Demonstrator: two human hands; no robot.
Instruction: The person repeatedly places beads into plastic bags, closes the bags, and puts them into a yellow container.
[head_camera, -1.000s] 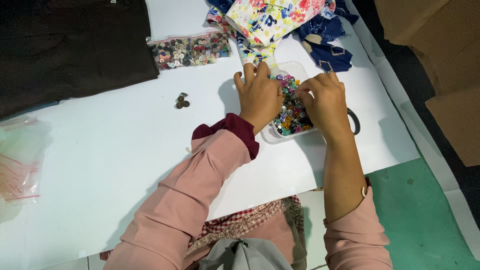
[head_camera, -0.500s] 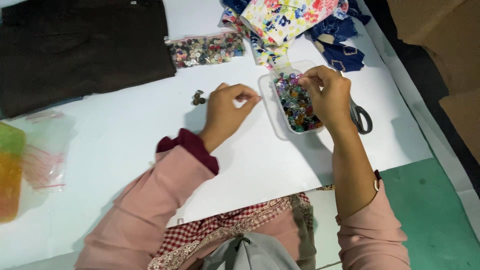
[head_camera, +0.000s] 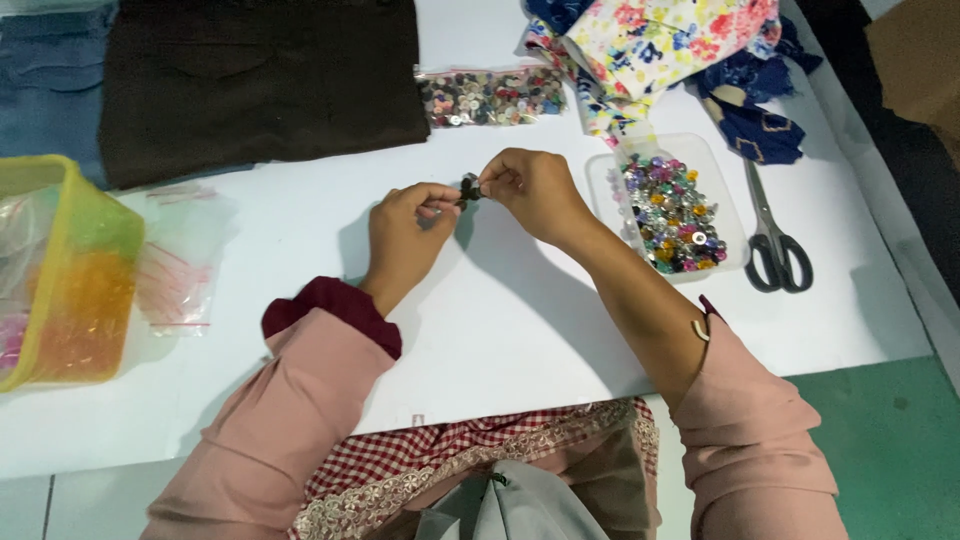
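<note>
Both hands have left the clear tray of beads (head_camera: 668, 205) and met mid-table: left hand (head_camera: 405, 232) and right hand (head_camera: 530, 190) pinch small dark buttons (head_camera: 468, 190) between fingertips, raised for inspection.

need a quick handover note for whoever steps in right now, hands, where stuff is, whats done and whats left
Left hand and right hand are raised over the white table, together pinching one small dark button-like piece between their fingertips.
The clear tray of mixed colourful buttons sits just right of the right hand, scissors beside it. A clear bag of buttons lies above the hands, next to the dark brown cloth. Floral fabric is at the top right, a yellow tub at the far left.
Done: one piece is out and in hand.
Left: that piece is not yet set down or attached.
</note>
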